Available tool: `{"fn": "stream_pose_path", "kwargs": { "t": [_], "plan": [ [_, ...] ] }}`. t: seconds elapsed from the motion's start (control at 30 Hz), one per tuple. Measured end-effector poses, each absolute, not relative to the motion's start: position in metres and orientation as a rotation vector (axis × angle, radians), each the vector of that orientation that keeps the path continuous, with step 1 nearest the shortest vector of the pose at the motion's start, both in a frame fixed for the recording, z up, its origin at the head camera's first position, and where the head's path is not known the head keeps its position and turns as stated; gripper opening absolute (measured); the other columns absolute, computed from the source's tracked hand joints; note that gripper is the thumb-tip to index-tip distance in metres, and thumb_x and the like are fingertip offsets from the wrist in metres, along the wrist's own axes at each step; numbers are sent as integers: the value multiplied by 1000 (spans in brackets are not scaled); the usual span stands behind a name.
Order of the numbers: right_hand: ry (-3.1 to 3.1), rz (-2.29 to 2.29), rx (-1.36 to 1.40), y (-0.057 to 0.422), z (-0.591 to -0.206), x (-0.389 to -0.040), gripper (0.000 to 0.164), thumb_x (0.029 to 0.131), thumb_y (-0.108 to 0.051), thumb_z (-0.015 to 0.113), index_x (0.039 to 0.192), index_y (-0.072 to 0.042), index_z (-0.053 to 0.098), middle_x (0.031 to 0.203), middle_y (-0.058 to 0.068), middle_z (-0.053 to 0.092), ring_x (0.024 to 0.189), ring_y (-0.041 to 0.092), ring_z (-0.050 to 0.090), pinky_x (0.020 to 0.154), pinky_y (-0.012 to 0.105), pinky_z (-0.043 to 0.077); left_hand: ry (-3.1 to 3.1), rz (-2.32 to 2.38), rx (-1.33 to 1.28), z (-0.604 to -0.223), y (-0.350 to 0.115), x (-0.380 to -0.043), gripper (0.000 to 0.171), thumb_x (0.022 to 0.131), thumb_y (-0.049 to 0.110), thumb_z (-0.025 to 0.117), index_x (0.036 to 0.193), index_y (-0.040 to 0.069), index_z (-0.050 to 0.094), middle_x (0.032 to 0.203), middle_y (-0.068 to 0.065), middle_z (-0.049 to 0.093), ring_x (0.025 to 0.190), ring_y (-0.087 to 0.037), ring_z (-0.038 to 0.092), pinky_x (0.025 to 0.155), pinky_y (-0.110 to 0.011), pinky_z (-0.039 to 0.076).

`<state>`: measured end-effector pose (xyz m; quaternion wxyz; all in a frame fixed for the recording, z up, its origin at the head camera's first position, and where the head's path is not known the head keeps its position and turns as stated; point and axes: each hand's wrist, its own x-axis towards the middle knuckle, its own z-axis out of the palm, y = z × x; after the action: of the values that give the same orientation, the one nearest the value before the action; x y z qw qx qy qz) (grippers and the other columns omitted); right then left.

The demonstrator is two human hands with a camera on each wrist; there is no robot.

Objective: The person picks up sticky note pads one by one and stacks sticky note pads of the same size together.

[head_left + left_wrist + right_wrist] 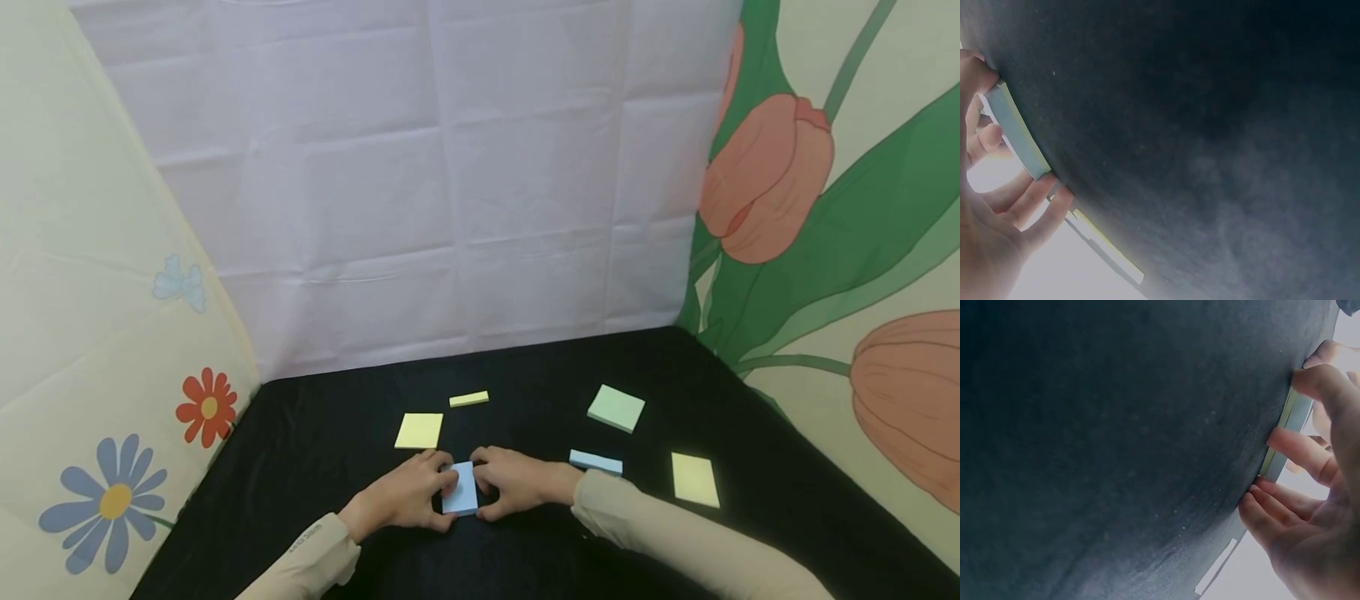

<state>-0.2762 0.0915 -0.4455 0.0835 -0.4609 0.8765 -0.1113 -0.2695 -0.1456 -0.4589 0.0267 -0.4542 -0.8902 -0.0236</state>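
Between my two hands lies a light blue sticky note pad (pixel 461 490) on the black cloth. From the side, the left wrist view shows its blue edge (pixel 1019 134) with a yellow layer along the cloth side. My left hand (pixel 408 490) grips the pad's left side, thumb at the near corner and fingers toward the far one. My right hand (pixel 519 480) holds the opposite side, its thumb near the front right corner. In the right wrist view, fingertips (pixel 1280 436) press against the yellow layer (pixel 1269 461) of the edge.
Just beyond my left hand is a yellow square pad (pixel 419 431), with a narrow yellow pad (pixel 468 400) farther back. A narrow blue pad (pixel 596 462) sits by my right wrist. Farther right are a green pad (pixel 617 408) and a pale yellow pad (pixel 695 479).
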Motion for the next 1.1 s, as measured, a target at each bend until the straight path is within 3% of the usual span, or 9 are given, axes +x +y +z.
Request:
{"fn": "stream_pose_path", "kwargs": {
  "t": [0.27, 0.53, 0.8, 1.1],
  "plan": [
    [2614, -347, -1434, 93, -459, -282, 28, 89, -44, 69, 80, -21, 54, 127, 8, 54, 103, 14, 53, 84, 31, 48, -2771, -98, -1418, -458, -148, -269, 30, 88, 52, 66, 87, 27, 50, 119, -1, 54, 100, -14, 51, 86, -30, 46],
    [2620, -381, -1446, 96, -474, -292, 27, 89, -46, 67, 82, -24, 53, 127, 4, 53, 103, 12, 51, 84, 31, 48, -2773, -109, -1430, -456, -149, -268, 29, 89, 51, 66, 90, 26, 50, 121, -3, 52, 99, -14, 50, 84, -29, 46],
    [2605, -395, -1446, 97, -454, -277, 25, 90, -40, 68, 82, -22, 52, 128, 7, 52, 105, 13, 50, 84, 30, 47, -2843, -179, -1389, -454, -146, -268, 36, 90, 64, 57, 90, 28, 52, 126, -6, 52, 102, -16, 51, 83, -31, 47],
    [2585, -347, -1473, 100, -457, -285, 20, 91, -39, 69, 86, -24, 56, 131, 8, 52, 111, 16, 51, 87, 32, 47, -2835, -197, -1384, -451, -143, -266, 32, 93, 59, 55, 88, 27, 54, 121, -5, 53, 96, -14, 51, 79, -29, 45]
  ]
}}
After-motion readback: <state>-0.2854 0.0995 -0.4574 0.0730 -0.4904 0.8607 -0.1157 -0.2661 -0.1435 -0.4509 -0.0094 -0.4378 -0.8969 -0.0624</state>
